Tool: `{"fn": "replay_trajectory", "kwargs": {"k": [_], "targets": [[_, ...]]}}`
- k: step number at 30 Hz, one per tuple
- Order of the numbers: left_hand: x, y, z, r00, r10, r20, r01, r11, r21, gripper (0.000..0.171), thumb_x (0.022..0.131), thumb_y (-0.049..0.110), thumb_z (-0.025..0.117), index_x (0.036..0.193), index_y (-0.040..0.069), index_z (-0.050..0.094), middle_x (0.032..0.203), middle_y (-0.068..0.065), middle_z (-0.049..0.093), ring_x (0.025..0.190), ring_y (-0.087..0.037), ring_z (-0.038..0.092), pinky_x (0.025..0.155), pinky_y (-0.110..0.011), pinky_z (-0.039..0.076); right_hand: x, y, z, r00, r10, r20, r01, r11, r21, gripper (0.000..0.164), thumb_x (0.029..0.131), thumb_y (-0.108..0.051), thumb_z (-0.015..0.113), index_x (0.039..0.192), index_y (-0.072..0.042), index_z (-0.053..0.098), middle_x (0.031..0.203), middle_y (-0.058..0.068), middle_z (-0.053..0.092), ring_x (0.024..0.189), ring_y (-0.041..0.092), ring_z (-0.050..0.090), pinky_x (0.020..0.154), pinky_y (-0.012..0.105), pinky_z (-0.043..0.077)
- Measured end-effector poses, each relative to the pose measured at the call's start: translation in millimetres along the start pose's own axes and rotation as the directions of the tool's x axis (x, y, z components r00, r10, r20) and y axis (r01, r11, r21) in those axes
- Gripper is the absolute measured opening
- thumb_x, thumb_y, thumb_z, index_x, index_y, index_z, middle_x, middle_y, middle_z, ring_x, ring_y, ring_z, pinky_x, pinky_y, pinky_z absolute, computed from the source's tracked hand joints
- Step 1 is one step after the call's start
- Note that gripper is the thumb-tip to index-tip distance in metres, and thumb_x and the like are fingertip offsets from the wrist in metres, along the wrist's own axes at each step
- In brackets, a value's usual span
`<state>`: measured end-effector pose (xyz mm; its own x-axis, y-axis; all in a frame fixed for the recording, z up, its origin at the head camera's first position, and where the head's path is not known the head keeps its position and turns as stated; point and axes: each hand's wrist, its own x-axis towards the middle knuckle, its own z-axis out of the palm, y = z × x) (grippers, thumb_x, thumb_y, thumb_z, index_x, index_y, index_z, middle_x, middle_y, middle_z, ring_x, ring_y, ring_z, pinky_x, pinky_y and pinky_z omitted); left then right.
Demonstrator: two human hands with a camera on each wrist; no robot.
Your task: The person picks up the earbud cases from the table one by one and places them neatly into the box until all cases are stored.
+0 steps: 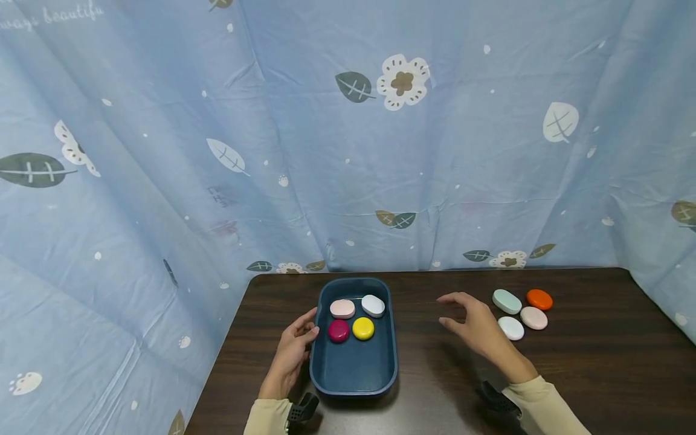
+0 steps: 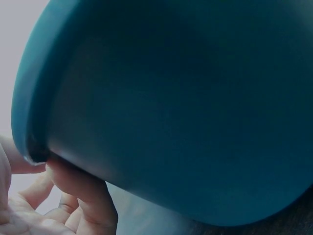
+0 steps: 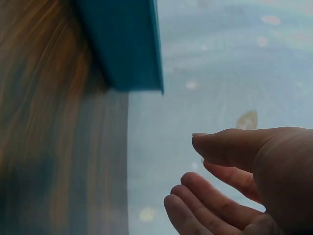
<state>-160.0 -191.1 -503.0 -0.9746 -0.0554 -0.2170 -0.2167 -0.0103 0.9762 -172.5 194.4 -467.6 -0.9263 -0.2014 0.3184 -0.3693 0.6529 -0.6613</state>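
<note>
A dark blue rectangular tray (image 1: 353, 374) with rounded corners stands on the table. In its far half lie a pale pink oval piece (image 1: 342, 309), a white piece (image 1: 373, 306), a round magenta piece (image 1: 339, 331) and a round yellow piece (image 1: 363, 328), all smooth like pebbles. My left hand (image 1: 296, 350) holds the tray's left side, thumb at the rim; the left wrist view shows fingers (image 2: 80, 188) against the outer wall. Between the tray and a loose group of pieces, my right hand (image 1: 475, 326) hangs above the table with nothing between its parted thumb and fingers.
On the right of the dark wooden table (image 1: 424, 405) lie a mint oval piece (image 1: 507, 301), an orange piece (image 1: 539, 299), a pale pink piece (image 1: 534, 318) and a white piece (image 1: 511, 328). A blue patterned curtain (image 1: 326, 151) hangs behind and to the left.
</note>
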Motion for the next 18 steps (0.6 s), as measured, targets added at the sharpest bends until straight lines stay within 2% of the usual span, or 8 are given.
{"fn": "replay_trajectory", "kwargs": {"k": [9,18], "targets": [[-0.1,-0.6,-0.7,1.0,-0.002,0.005,0.002,1.0,-0.008,0.048,0.109,0.009,0.056,0.156,0.004,0.051,0.111,-0.006,0.052,0.104,-0.025,0.054,0.071,-0.032,0.047,-19.5,28.9,-17.3,0.998,0.054,-0.016,-0.055,0.997,-0.054,0.038,0.086,0.0,0.084,0.122,0.002,0.071,0.12,0.023,0.069,0.108,0.044,0.067,0.086,0.058,0.056],[-0.1,0.4,-1.2,1.0,-0.005,0.008,0.005,1.0,-0.017,0.048,0.109,0.01,0.057,0.156,0.004,0.05,0.11,-0.005,0.053,0.103,-0.024,0.054,0.07,-0.032,0.048,-34.4,54.6,-29.0,0.993,0.109,-0.038,-0.11,0.993,-0.047,0.04,0.086,0.004,0.082,0.124,0.007,0.068,0.122,0.028,0.068,0.107,0.046,0.068,0.085,0.055,0.059]]}}
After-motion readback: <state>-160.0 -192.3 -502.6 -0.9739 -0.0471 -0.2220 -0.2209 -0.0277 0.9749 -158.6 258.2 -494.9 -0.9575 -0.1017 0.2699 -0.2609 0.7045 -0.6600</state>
